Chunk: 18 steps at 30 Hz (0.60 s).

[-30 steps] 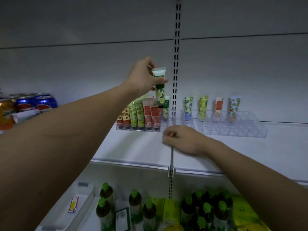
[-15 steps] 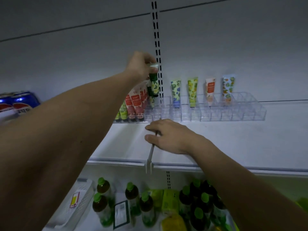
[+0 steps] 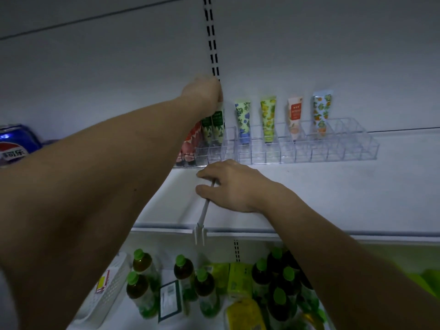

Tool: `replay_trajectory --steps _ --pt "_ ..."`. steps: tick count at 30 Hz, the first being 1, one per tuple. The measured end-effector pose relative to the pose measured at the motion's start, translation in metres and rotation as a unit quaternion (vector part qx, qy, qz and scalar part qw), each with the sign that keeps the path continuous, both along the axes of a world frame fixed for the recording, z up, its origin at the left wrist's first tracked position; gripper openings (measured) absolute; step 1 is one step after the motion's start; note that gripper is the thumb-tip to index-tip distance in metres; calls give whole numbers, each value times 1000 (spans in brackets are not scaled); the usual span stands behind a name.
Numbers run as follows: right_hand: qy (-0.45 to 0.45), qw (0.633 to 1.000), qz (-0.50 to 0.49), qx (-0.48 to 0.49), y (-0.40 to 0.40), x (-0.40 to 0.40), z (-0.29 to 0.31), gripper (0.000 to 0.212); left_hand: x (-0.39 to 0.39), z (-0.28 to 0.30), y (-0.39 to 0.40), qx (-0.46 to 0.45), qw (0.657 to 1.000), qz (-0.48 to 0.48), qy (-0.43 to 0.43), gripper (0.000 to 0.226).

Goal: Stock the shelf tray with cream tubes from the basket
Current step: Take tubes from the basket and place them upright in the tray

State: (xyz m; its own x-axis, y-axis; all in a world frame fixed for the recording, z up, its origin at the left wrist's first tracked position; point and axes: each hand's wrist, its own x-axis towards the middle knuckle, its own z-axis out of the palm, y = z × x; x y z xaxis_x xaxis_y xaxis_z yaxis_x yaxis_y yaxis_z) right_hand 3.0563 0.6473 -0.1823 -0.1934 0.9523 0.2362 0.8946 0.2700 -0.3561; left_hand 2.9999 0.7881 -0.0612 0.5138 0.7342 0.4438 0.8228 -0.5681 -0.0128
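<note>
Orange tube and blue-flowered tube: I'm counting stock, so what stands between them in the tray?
In the head view, one yellow tube stands between the blue-flowered tube and the orange tube.

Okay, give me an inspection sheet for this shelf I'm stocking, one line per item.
Surface: white shelf, with a divider strip partly under the right hand.
Job's things: clear tray at the back; green tube going into a slot; four tubes spaced apart to its right; many front slots empty.
Clutter: cola can at left.
Hands: left hand grips the green tube's top; right hand rests on the shelf.
Cables: nothing seen.
Surroundings: green-capped bottles and a white basket on the shelf below.
</note>
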Motion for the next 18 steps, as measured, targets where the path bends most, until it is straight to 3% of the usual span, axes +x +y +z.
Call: replay_trajectory --steps 3,7,13,18 --pt "8 1000 -6 1 0 0 -1 53 -3 5 -6 46 998 9 41 18" --pt "10 1000 -16 -6 -1 0 0 54 -19 12 -20 55 998 -22 13 30" --pt "4 999 -38 -14 -14 -8 9 49 -68 11 -63 19 995 -75 -60 35" --pt "-84 984 -152 48 -38 -29 19 38 -115 -20 -105 -49 992 -46 -108 27"
